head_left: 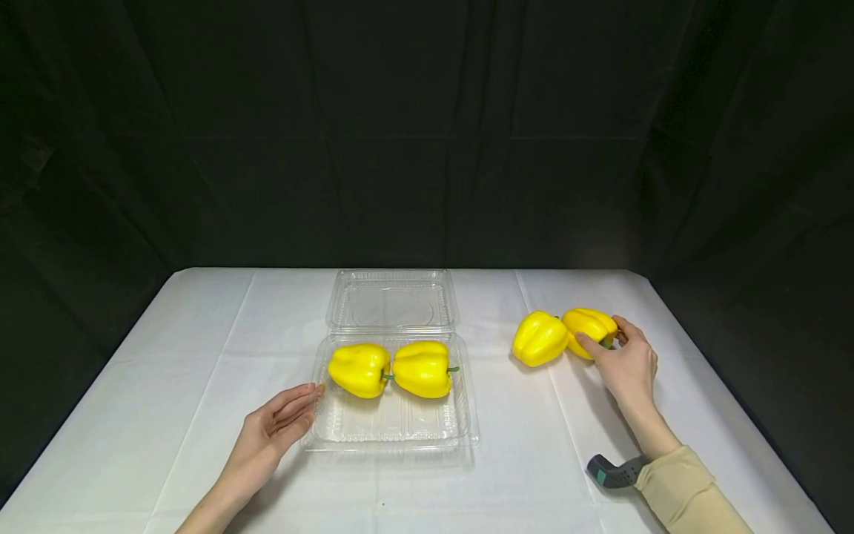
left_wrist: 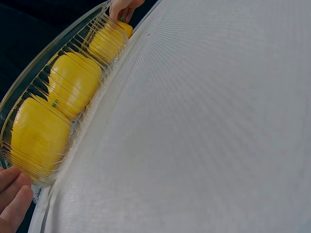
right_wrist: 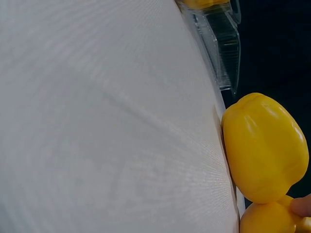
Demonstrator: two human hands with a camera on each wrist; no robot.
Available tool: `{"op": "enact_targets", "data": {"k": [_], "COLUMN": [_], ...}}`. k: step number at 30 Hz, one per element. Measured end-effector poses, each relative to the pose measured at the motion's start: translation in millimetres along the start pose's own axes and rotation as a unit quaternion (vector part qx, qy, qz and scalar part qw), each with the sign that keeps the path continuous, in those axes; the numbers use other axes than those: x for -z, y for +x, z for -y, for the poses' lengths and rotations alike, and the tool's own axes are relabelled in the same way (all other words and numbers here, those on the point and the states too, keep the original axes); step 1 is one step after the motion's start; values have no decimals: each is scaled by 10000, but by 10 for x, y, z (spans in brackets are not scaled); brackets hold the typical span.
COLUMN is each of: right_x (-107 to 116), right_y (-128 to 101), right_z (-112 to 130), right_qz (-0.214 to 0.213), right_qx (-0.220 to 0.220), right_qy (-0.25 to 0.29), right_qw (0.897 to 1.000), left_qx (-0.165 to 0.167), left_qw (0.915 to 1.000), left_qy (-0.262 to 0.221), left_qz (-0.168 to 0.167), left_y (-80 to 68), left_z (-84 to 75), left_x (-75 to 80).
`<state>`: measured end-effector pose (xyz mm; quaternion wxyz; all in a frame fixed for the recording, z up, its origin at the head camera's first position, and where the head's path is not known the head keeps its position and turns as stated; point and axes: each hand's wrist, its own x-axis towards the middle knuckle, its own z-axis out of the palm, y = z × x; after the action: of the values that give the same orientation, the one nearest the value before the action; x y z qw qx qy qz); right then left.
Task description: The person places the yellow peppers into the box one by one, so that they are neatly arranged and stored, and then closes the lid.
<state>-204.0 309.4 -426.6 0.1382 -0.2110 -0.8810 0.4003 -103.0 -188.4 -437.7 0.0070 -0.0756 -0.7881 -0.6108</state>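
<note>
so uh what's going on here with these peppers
A person's right hand holds a glossy yellow bell pepper, right beside another yellow bell pepper on the white cloth-covered table. The left hand touches the left edge of a clear plastic container, its clear lid open behind. Two more yellow bell peppers lie inside, side by side.

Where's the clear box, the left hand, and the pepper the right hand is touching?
Clear box [head_left: 385, 426]: head view, on its bare bottom.
Left hand [head_left: 265, 436]: head view, on the middle of the hand.
Far-right pepper [head_left: 587, 325]: head view, on its yellow side.
</note>
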Motion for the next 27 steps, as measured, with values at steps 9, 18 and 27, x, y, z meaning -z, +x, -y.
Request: {"op": "enact_targets", "data": {"k": [9,18,27], "right_x": [-10,-19,-9], "right_y": [22,33,27], "right_z": [-21,-42,-42], "right_qz": [-12,-43,-179], "right_qx": [-163,-219,-70], "right_qy": [109,183,336], "right_qw": [9998,9996,9992], "left_qx": [155,146,152], "left_qw": [9999,9999,9998], "left_qy": [37,77,118], "left_qz": [-9,-19,6], "left_y": [-5,4,-1], "left_z": [-6,-6,-3], "left_x": [-4,-7,-1]}}
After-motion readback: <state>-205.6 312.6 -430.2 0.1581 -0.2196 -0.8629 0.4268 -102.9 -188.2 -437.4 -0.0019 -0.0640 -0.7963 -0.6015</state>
